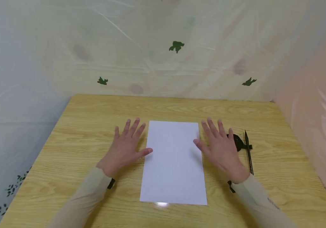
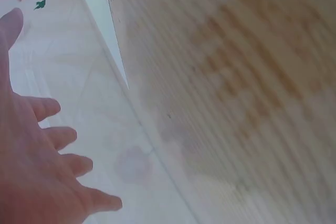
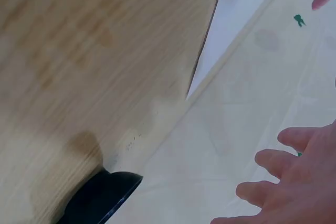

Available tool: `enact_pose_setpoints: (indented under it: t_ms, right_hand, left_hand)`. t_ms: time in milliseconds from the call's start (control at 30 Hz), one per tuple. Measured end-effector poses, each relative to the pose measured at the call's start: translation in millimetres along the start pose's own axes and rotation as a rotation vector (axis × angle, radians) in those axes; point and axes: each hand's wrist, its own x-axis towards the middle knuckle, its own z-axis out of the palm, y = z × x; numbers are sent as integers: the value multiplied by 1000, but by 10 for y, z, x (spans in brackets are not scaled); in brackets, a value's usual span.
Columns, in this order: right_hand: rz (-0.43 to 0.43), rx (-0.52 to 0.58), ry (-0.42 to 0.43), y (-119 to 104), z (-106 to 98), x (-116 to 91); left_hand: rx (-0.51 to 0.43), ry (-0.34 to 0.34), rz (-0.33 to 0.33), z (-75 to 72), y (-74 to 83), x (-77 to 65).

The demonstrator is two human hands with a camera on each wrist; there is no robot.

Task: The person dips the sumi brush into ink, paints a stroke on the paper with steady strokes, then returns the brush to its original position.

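A blank white sheet of paper [image 1: 174, 167] lies upright in the middle of the wooden table, between the two hands. My left hand [image 1: 124, 147] hovers by its left edge, fingers spread and straight, thumb overlapping that edge in the head view. On the other side, my right hand [image 1: 222, 152] is spread the same way, its thumb over the paper's right edge. Both hands hold nothing. Beside the right hand sits a small black dish [image 3: 102, 195], partly hidden behind the fingers in the head view. A slim black stick with a pointed tip [image 1: 248, 153] lies just right of it.
The wooden table [image 1: 74, 126] reaches back to a pale plastic curtain [image 1: 151, 63] with green leaf-like prints. More sheeting hangs along the left and right sides. A short black piece [image 1: 249, 147] pokes out beneath the stick.
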Motion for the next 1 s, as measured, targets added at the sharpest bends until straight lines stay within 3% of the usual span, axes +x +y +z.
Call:
enact_pose_setpoints:
  t_ms: [533, 833, 1000]
  right_hand:
    - [-95, -93, -90, -124, 163, -120]
    - [-97, -101, -96, -89, 188, -182]
    - [-108, -120, -82, -67, 182, -219]
  left_hand:
    - [-20, -150, 136, 88, 12, -40]
    - [-34, -275, 167, 127, 5, -59]
    - [-44, -304, 165, 162, -9, -69]
